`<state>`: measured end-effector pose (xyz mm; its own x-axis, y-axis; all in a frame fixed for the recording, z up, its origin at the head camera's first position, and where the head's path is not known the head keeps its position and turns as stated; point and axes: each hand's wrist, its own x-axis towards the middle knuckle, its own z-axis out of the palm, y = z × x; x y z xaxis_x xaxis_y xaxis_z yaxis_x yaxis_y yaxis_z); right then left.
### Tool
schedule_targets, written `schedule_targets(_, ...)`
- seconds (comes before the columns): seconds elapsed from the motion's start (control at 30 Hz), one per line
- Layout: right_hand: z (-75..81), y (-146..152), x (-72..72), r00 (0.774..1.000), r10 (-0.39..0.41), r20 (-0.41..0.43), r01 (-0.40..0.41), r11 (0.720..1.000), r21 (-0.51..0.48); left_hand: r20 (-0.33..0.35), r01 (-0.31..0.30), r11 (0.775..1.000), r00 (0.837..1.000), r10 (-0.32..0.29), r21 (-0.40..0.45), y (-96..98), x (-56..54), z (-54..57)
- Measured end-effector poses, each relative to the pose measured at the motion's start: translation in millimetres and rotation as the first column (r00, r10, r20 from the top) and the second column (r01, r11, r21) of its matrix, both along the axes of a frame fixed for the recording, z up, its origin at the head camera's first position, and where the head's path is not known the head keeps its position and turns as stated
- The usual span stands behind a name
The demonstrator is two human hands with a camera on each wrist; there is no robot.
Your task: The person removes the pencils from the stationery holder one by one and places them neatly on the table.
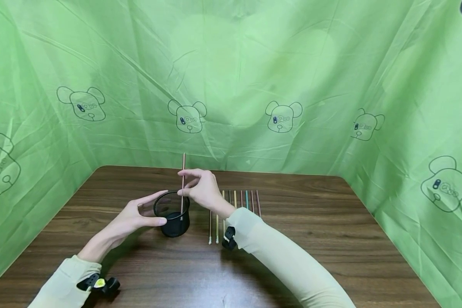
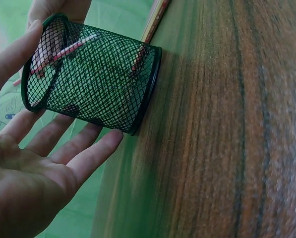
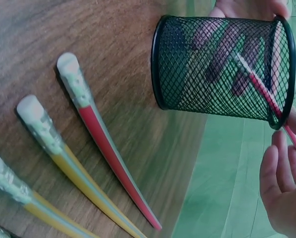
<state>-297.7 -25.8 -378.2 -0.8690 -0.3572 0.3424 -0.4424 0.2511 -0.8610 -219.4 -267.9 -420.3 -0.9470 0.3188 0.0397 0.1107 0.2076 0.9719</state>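
Observation:
A black mesh pencil cup (image 1: 175, 229) stands upright on the table. My left hand (image 1: 126, 221) holds it from the left, thumb on the near rim and fingers along its far side, as the left wrist view (image 2: 36, 183) also shows. Between the thumb and fingers of my right hand (image 1: 205, 189) is a pinkish-red pencil (image 1: 184, 161). It stands nearly vertical, its white eraser end down inside the cup; through the mesh in the right wrist view this lower end (image 3: 259, 87) appears above the cup's bottom. The right hand is at the cup's rim.
Right of the cup, several pencils lie in a row, partly hidden under the right forearm. Among them are a red pencil (image 3: 108, 146) and a yellow pencil (image 3: 86, 178), with white erasers towards me. A green curtain (image 1: 231, 64) surrounds the wooden table (image 1: 312, 214).

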Motion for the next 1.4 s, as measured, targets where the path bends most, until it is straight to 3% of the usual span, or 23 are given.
schedule_targets(0.87,15.6,12.5,-5.4,0.992,0.098,0.079,-0.087,0.988,-0.125,-0.001,-0.011,0.999,1.000,0.011,-0.032,0.5,1.0,1.3)
schedule_targets(1.4,28.5,25.6,-7.7,0.986,0.151,0.067,-0.140,0.979,-0.150,-0.001,-0.011,1.000,1.000,0.011,-0.018,1.8,1.9,2.2)
